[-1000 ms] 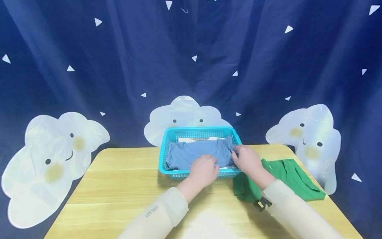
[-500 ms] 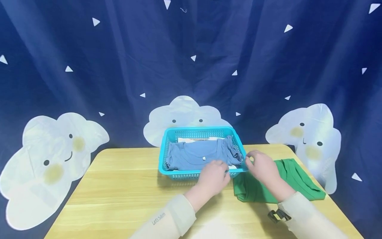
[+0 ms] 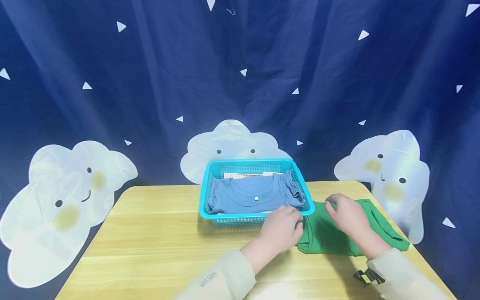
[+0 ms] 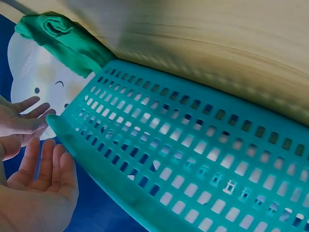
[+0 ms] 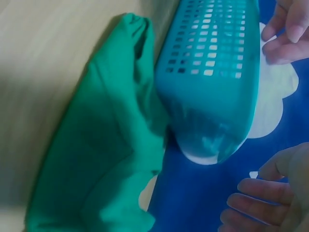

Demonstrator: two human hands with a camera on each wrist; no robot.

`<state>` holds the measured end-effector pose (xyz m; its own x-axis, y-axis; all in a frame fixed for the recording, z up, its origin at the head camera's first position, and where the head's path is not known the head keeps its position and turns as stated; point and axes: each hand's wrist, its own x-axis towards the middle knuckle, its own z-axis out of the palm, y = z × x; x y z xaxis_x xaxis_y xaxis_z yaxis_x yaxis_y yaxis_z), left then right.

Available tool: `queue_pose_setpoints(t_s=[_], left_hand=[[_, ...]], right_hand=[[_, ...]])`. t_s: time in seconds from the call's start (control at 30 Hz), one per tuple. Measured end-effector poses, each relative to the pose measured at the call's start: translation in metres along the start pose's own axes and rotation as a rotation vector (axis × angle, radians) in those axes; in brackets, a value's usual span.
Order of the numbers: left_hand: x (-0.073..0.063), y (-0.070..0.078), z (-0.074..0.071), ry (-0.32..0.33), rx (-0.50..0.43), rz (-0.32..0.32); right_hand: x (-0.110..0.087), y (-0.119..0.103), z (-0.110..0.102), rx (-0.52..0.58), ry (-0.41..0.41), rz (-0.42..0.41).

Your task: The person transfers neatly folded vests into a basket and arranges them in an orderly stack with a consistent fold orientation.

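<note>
A turquoise plastic basket (image 3: 221, 218) stands on the table with a folded blue T-shirt (image 3: 243, 193) inside, its small neck label facing up. White fabric (image 3: 253, 175) shows beneath and behind the shirt. My left hand (image 3: 281, 227) is at the basket's front right corner, holding nothing, fingers relaxed in the left wrist view (image 4: 43, 193). Over the folded green T-shirt (image 3: 330, 237) hovers my right hand (image 3: 348, 214), its fingers loosely spread and nothing in them. That green garment lies right of the basket, against its side in the right wrist view.
The wooden table (image 3: 150, 241) carries the basket and the green garment. Behind it hangs a dark blue curtain (image 3: 240, 96) printed with white clouds and triangles. A black buckle (image 3: 369, 277) sits at the right sleeve cuff.
Both hands have moved right, out of the basket and off the blue T-shirt. The right hand has let go of the shirt's edge and passed over the green garment.
</note>
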<state>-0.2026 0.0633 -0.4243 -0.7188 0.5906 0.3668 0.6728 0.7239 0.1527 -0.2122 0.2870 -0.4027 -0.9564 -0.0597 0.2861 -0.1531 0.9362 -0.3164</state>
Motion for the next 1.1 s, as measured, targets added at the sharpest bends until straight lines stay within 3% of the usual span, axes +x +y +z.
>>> queue_pose_setpoints(t_s=[0.4, 0.8, 1.1], left_hand=[[0.003, 0.018, 0.011, -0.038, -0.030, 0.054], [0.002, 0.028, 0.032, -0.176, 0.045, -0.020], [0.001, 0.036, 0.042, -0.282, 0.055, -0.160]], right_hand=[[-0.006, 0.036, -0.003, -0.003, -0.042, 0.050], [-0.009, 0.068, 0.001, -0.019, -0.085, 0.063], [-0.005, 0.088, 0.007, -0.040, -0.154, 0.131]])
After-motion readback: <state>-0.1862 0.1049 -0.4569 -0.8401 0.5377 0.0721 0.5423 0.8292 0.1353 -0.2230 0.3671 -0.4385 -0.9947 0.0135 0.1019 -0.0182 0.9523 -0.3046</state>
